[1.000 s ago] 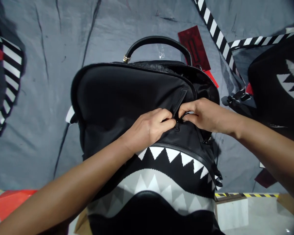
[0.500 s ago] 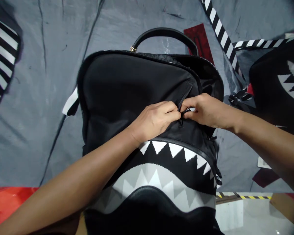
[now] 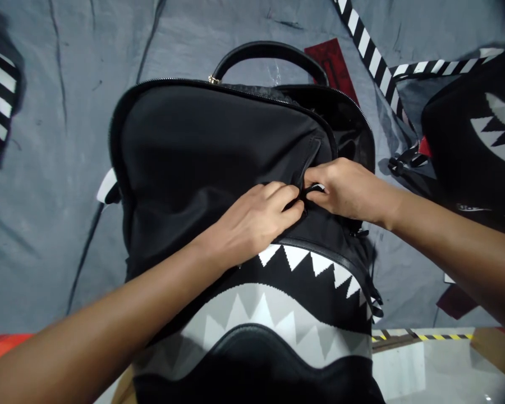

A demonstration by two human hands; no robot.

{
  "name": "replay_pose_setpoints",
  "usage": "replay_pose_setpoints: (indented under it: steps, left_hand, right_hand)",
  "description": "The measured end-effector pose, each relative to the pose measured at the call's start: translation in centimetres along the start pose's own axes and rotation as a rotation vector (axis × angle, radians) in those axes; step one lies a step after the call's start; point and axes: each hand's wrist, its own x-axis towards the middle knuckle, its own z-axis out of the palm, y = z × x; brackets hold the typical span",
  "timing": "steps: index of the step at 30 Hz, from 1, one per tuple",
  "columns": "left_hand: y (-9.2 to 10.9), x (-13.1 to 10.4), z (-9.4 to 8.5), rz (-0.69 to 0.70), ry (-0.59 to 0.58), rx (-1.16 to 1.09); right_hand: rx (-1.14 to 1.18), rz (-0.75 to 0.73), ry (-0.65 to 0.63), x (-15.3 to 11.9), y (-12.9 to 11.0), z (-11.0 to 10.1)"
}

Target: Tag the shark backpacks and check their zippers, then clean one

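Below the handle [image 3: 271, 49] on the backpack [image 3: 202, 140], the left hand [image 3: 256, 219] pinches fabric at the slanted pocket [image 3: 313, 149] and the right hand [image 3: 347, 188] a dark strip [image 3: 312, 189] — uneven pulling could strain the pocket.

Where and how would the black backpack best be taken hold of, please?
Probably by the middle of the top handle, coming from the far side: it arches away from the backpack, leaving an open gap to hook through.
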Motion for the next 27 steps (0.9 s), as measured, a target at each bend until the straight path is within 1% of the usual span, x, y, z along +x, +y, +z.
replay_pose_setpoints:
  steps: [2,5,9,12,15,21,23,27]
  left_hand:
    - [0.7,-0.5,0.1,-0.010,0.006,0.030]
    - [1.4,-0.9,0.9,-0.047,0.049,0.079]
    - [1.4,-1.3,2.1,-0.090,0.093,0.113]
    - [1.2,-1.5,2.6,-0.096,0.113,0.112]
    - [1.2,-1.6,2.7,-0.097,0.105,0.117]
    - [1.9,-1.2,2.3,-0.178,0.092,0.199]
    - [2.0,-1.1,2.2,-0.191,0.085,0.180]
    - [1.8,-1.1,2.2,-0.218,0.056,0.140]
  right_hand:
    - [-0.016,-0.009,0.013,0.0,0.1,0.2]
    - [-0.048,0.010,0.034,0.1,0.1,0.4]
    - [-0.048,0.061,0.090,0.3,0.1,0.7]
    - [-0.022,0.084,0.098,0.5,0.2,0.7]
    - [-0.009,0.102,0.081,0.7,0.3,0.6]
    - [-0.015,0.109,0.057,0.8,0.3,0.5]
    - [-0.059,0.113,0.083,0.7,0.2,0.6]
    - [-0.140,0.171,0.157,0.6,-0.2,0.8]
